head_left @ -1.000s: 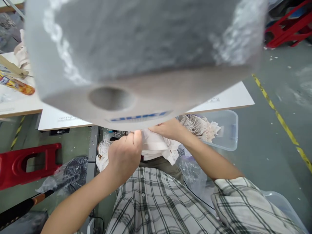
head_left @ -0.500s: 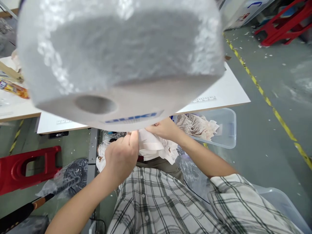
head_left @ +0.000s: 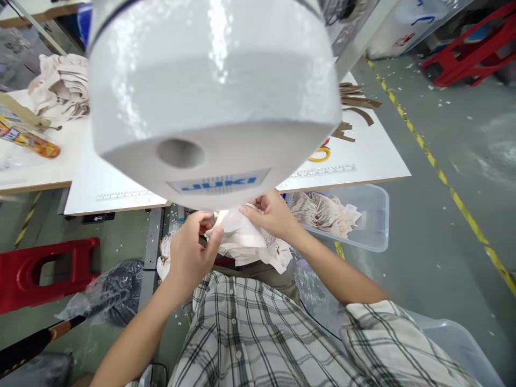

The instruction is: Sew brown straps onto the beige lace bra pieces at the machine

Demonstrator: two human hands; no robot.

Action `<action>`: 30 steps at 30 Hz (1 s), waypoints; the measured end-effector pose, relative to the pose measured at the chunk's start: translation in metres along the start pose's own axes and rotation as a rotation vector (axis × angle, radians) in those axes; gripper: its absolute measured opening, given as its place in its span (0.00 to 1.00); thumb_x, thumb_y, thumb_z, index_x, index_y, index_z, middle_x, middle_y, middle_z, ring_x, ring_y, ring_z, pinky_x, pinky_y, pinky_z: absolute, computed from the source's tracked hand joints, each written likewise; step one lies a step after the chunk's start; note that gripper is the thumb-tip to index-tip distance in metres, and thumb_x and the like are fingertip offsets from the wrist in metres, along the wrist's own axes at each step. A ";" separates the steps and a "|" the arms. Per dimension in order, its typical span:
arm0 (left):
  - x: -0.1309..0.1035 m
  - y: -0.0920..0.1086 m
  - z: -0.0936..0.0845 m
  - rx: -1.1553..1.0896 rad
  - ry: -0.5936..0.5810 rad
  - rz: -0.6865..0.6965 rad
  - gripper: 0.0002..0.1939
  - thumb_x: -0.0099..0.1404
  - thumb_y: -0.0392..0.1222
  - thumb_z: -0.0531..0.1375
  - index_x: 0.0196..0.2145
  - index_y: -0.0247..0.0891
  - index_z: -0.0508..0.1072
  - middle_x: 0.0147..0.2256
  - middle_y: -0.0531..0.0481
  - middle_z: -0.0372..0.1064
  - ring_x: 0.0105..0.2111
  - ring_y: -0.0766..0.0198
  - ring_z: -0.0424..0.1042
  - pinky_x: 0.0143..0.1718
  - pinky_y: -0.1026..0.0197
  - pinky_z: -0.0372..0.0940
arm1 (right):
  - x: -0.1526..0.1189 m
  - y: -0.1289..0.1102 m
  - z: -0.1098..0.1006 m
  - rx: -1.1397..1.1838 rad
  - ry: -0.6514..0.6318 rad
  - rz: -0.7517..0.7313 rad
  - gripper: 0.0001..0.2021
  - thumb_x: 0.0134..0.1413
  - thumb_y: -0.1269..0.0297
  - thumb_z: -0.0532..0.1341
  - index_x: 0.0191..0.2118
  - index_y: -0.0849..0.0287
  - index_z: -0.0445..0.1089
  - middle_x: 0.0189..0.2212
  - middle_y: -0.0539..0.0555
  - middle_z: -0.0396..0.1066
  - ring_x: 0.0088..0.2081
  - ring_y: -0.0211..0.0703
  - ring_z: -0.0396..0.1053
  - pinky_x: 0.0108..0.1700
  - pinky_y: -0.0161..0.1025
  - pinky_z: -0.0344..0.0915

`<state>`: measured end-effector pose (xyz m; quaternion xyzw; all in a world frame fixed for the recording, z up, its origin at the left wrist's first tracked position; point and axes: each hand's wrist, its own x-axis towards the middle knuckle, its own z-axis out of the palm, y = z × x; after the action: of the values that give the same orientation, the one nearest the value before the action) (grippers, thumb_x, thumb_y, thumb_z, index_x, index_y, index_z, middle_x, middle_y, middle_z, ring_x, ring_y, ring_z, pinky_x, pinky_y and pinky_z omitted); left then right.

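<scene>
A pale pink piece of fabric lies between my two hands, below the head of a white JUKI sewing machine. My left hand pinches the fabric's left edge between thumb and fingers. On the far right side of the cloth, my right hand grips it with the thumb on top. More pale cloth hangs down over my lap beneath the held piece. The machine head hides the needle area and part of the fabric's far edge.
A clear plastic bin of stacked fabric pieces stands right of my hands. On the white table lie yellow-handled scissors and brown strips. A bottle and a fabric pile are at left, above a red stool.
My view has shifted back, showing more table and the scissors. My left hand has turned from a closed fist to a thumb-and-finger pinch and moved slightly left. My right hand keeps hold of the cloth.
</scene>
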<state>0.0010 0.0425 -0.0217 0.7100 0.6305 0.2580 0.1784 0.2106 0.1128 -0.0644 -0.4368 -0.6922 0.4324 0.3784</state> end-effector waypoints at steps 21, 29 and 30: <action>-0.059 -0.046 -0.061 -0.943 -0.291 -0.401 0.15 0.65 0.52 0.62 0.36 0.36 0.79 0.29 0.51 0.71 0.25 0.68 0.65 0.26 0.67 0.60 | -0.049 -0.061 0.097 0.520 -0.458 0.165 0.20 0.53 0.48 0.66 0.45 0.57 0.70 0.35 0.53 0.70 0.33 0.39 0.65 0.31 0.35 0.61; -0.055 -0.065 -0.041 -0.355 -0.142 -0.333 0.13 0.64 0.50 0.61 0.38 0.38 0.76 0.35 0.47 0.71 0.35 0.60 0.68 0.35 0.61 0.63 | -0.038 -0.020 0.135 0.965 -0.076 0.505 0.12 0.51 0.55 0.68 0.38 0.54 0.70 0.31 0.47 0.69 0.31 0.34 0.69 0.37 0.34 0.69; -0.055 -0.067 -0.031 -0.252 -0.021 -0.327 0.12 0.63 0.49 0.62 0.38 0.38 0.75 0.36 0.47 0.71 0.37 0.59 0.68 0.37 0.60 0.63 | -0.043 -0.012 0.136 0.865 -0.010 0.435 0.10 0.52 0.57 0.68 0.37 0.54 0.70 0.32 0.47 0.70 0.32 0.35 0.71 0.40 0.35 0.70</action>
<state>-0.0745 -0.0050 -0.0436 0.5732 0.6981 0.2948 0.3118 0.0989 0.0337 -0.1053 -0.3720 -0.3435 0.7516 0.4228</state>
